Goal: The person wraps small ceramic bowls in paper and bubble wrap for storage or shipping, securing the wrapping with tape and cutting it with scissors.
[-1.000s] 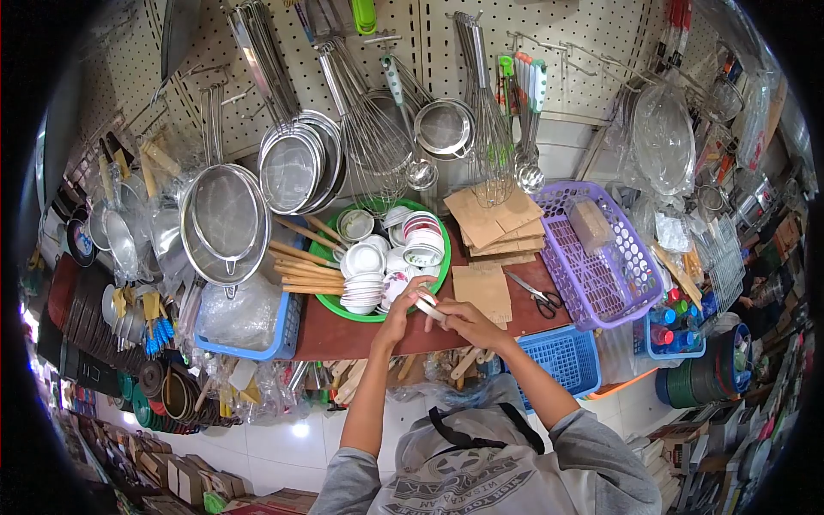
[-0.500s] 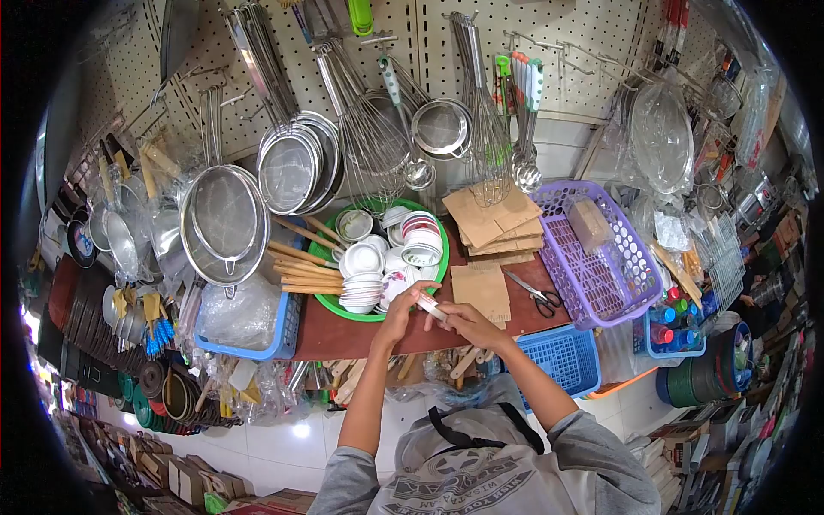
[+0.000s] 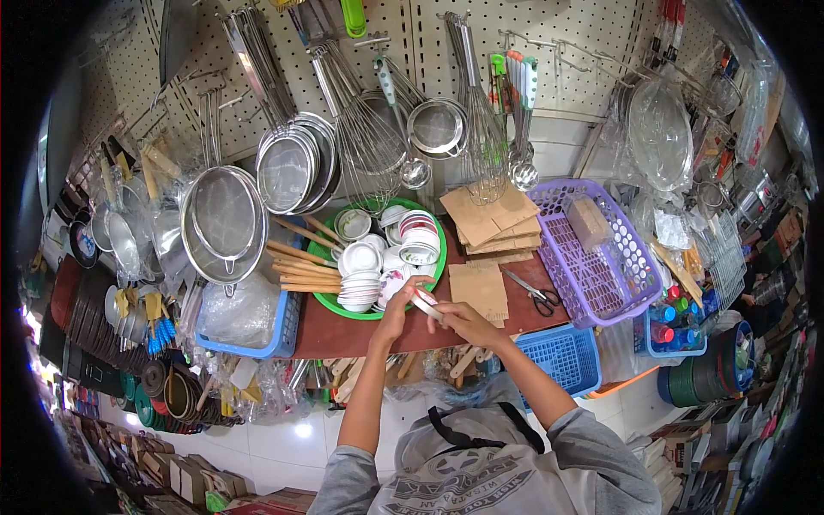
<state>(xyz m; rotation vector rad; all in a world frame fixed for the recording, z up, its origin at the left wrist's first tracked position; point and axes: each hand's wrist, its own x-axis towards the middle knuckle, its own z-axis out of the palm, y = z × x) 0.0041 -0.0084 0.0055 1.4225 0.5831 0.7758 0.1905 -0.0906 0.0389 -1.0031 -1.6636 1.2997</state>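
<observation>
Holding a small white piece [image 3: 427, 304] between left hand [image 3: 397, 311] and right hand [image 3: 469, 324], over tabletop [image 3: 323, 333] near edge, beside green basin [image 3: 352, 315]. Step looks like two-handed handling; next move calls for steady fingers.

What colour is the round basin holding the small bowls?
The basin is bright green; the head view shows it best.

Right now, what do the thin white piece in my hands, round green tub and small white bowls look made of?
Thin white piece: smooth, pale, perhaps plastic or ceramic. Round green tub: likely plastic, by its smooth, bright rim. Small white bowls: ceramic or melamine, from their gloss.
</observation>
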